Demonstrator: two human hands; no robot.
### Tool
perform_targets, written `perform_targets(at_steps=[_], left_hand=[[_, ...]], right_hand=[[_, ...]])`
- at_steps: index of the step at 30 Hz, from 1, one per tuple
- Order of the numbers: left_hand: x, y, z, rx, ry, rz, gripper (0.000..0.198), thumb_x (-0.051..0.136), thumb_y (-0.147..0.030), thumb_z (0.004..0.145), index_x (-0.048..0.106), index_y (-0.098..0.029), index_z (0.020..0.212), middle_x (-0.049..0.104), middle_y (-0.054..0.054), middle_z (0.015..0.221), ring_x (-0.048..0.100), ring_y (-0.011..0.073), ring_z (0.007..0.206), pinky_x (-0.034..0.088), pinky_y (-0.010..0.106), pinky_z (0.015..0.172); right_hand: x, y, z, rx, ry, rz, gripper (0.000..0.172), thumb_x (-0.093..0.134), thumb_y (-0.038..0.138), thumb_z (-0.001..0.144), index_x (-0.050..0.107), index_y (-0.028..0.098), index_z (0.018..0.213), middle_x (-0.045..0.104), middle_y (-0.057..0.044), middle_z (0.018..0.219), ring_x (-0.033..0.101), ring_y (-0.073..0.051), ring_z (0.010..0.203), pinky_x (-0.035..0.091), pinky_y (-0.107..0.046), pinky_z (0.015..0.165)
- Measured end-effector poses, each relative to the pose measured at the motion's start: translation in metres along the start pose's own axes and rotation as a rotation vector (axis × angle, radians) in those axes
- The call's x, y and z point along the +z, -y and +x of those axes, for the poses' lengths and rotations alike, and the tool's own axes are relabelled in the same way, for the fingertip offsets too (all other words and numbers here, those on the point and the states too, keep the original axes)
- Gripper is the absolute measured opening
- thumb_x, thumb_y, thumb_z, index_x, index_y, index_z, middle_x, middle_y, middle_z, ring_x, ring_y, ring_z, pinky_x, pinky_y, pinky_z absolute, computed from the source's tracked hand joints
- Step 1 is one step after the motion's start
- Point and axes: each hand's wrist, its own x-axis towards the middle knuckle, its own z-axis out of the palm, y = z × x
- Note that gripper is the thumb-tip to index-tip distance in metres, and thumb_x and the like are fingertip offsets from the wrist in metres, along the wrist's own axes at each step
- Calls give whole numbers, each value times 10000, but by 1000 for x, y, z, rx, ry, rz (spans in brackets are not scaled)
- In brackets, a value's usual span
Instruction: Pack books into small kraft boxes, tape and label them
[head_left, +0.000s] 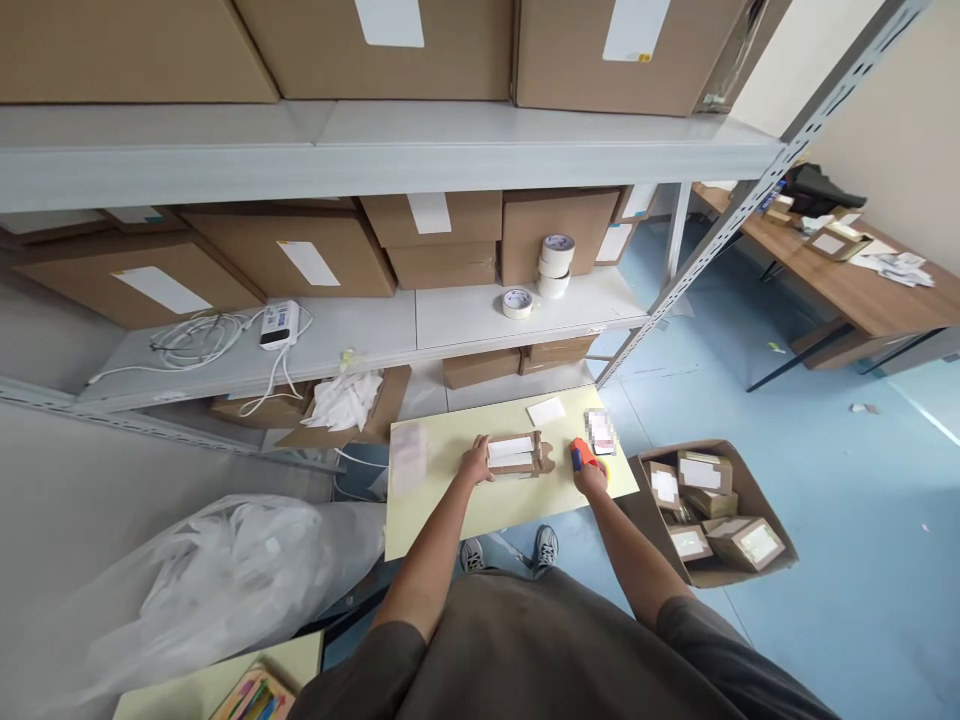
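Observation:
A small cardboard box [517,462] with its flaps up at the right end lies on the pale yellow table [450,515]; white material shows inside it. My left hand [475,462] is closed around the box's left end. To the right, my right hand [591,477] grips an orange-and-blue tape dispenser [582,454] just above or on the tabletop; I cannot tell which. A gap separates the dispenser from the box. Close behind the dispenser lies a stack of printed labels or paper [600,432], partly blurred, and a white slip [546,411] lies near the far edge.
Metal shelving [465,325] with large cartons rises beyond the table, carrying tape rolls [555,262] and a power strip [279,325]. A big carton of small boxes [716,575] stands at right on the floor. At left is a plastic bag [247,560]; a wooden desk [862,285] stands farther right.

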Motion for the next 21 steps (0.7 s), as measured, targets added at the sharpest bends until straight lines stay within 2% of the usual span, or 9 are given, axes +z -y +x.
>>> perform_targets(at_steps=[2, 4, 7, 9, 11, 12, 14, 18, 21], left_hand=[[1, 1, 1, 10, 5, -1, 1270, 989, -192, 531, 310, -349, 1593, 216, 115, 1739, 609, 299, 1343, 504, 365, 1089], [2, 1, 2, 11, 3, -13, 1296, 1005, -227, 512, 304, -342, 1597, 187, 128, 1750, 551, 315, 1412, 455, 385, 1148], [3, 3, 1, 12, -4, -73, 1275, 1009, -314, 529, 319, -301, 1602, 176, 143, 1761, 450, 332, 1495, 412, 408, 1198], [4, 4, -3, 24, -39, -137, 1094, 945, -403, 660, 374, -281, 1585, 231, 127, 1752, 429, 321, 1508, 404, 414, 1211], [8, 7, -10, 21, -128, -185, 797, 781, -419, 856, 436, -277, 1560, 325, 97, 1722, 455, 292, 1490, 400, 413, 1220], [10, 8, -14, 7, -183, -194, 670, 686, -386, 930, 460, -279, 1551, 370, 83, 1703, 471, 280, 1477, 403, 413, 1219], [15, 11, -23, -30, -273, -192, 553, 553, -308, 992, 490, -282, 1541, 427, 63, 1676, 496, 273, 1453, 428, 415, 1203], [20, 16, -34, -62, -308, -185, 545, 510, -268, 995, 515, -296, 1539, 412, 35, 1693, 536, 287, 1408, 483, 420, 1146], [18, 16, -33, -114, -311, -202, 637, 556, -317, 988, 411, -312, 1608, 277, 57, 1755, 539, 299, 1407, 508, 419, 1092]], right_hand=[[-4, 11, -3, -22, 17, 53, 390, 522, 353, 1000, 722, 95, 1213, 742, -249, 1164, 696, -336, 1099, 494, -388, 907], [-3, 31, -7, -107, 25, 114, 403, 487, 386, 1031, 716, 143, 1256, 748, -196, 1183, 688, -297, 1109, 489, -346, 920], [9, 68, -11, -205, 60, 176, 422, 432, 459, 1070, 706, 216, 1280, 757, -110, 1196, 689, -227, 1074, 482, -267, 897], [22, 91, -15, -195, 78, 179, 433, 400, 460, 1087, 673, 200, 1301, 754, -108, 1185, 695, -218, 1037, 475, -254, 859], [34, 107, -20, -149, 84, 151, 431, 389, 435, 1096, 621, 162, 1335, 746, -133, 1182, 697, -225, 1043, 459, -251, 835], [39, 113, -23, -130, 87, 134, 427, 393, 425, 1096, 601, 147, 1345, 741, -145, 1188, 696, -230, 1061, 451, -249, 831], [46, 120, -29, -114, 95, 109, 410, 407, 415, 1092, 591, 140, 1334, 735, -155, 1211, 688, -234, 1105, 441, -245, 836], [49, 126, -37, -98, 108, 75, 386, 434, 396, 1076, 590, 156, 1336, 724, -157, 1269, 670, -242, 1170, 445, -254, 877], [47, 130, -40, -86, 106, 134, 388, 451, 347, 1055, 583, 163, 1370, 705, -172, 1309, 657, -253, 1198, 452, -280, 932]])
